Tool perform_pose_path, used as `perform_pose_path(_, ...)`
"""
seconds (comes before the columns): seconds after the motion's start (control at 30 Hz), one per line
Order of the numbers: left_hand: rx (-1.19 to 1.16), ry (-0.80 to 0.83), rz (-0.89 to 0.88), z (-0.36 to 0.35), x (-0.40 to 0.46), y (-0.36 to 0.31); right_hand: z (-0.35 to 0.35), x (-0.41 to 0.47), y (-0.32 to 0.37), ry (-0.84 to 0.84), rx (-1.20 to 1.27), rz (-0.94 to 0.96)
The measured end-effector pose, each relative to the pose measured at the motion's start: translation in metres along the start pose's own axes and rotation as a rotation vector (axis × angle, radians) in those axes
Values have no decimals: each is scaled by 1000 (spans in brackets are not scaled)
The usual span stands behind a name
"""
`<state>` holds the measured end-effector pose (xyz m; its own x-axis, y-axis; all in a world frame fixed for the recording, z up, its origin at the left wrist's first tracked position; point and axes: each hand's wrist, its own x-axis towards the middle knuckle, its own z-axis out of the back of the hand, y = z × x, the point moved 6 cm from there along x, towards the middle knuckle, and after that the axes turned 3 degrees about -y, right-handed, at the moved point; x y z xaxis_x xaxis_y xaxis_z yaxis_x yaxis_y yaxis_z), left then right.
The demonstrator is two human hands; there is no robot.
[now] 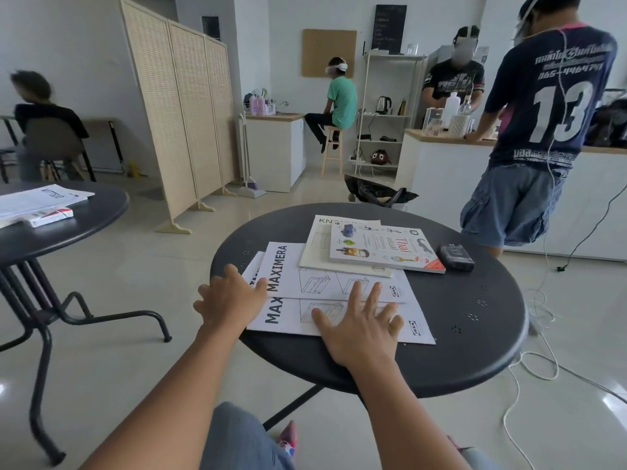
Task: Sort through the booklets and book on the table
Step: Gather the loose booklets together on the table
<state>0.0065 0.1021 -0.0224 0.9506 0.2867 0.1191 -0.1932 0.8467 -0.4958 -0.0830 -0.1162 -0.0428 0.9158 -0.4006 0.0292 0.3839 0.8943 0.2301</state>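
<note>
On the round dark table [475,334] lie white MAXIMERA booklets: an upper one [325,273] overlapping a lower one [285,317], with a third edge [252,271] peeking out at the left. Behind them a cream booklet [317,252] carries a white Thai picture book [386,249]. My left hand [229,298] rests flat, fingers spread, on the left edge of the MAXIMERA booklets. My right hand [359,323] lies flat with fingers apart across the lower and upper booklets. Neither hand grips anything.
A small black device [456,256] sits right of the book. Another dark table [84,215] with papers stands to the left. A person in a number 13 shirt [543,130] stands close at the right; white cables [539,351] trail on the floor. A folding screen [183,113] stands behind.
</note>
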Motion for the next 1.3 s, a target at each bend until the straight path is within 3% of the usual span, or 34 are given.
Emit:
perform_pose_path(0.23, -472, 322, 138, 10, 3, 23, -6, 0, 15, -32, 0, -6)
perform_pose_path(0.33, -624, 485, 80, 10, -4, 13, -5, 0, 18, -45, 10, -9)
perform_pose_path(0.43, -776, 523, 55, 11, -6, 3, -5, -2, 18, -53, 22, -5)
perform_pose_path(0.53, -931, 351, 86, 19, 6, 0, -2, -4, 19, -74, 84, 8)
perform_pose_path(0.63, -1281, 132, 202, 20, 9, 0, 2, -7, 20, -80, 208, 53)
perform_pose_path(0.73, -1506, 145, 184, 1, -12, -20, 3, -12, 26, -70, 246, 130)
perform_pose_path(0.83, -1240, 151, 130, -28, -28, -29, 2, -18, 37, -32, 285, 193)
perform_pose_path(0.97, -1136, -48, 199, -23, -28, -24, 10, -20, 48, 28, 428, 246)
perform_pose_path(1.1, -1078, -306, 164, 31, -22, -25, 30, 4, 32, -203, 559, 149)
perform_pose_path(1.2, -1158, -356, 82, 59, -16, -32, 24, 19, 24, -285, 598, 107)
perform_pose_path(1.3, -1119, -345, -89, 77, -17, -43, 14, 22, 17, -214, 1009, 40)
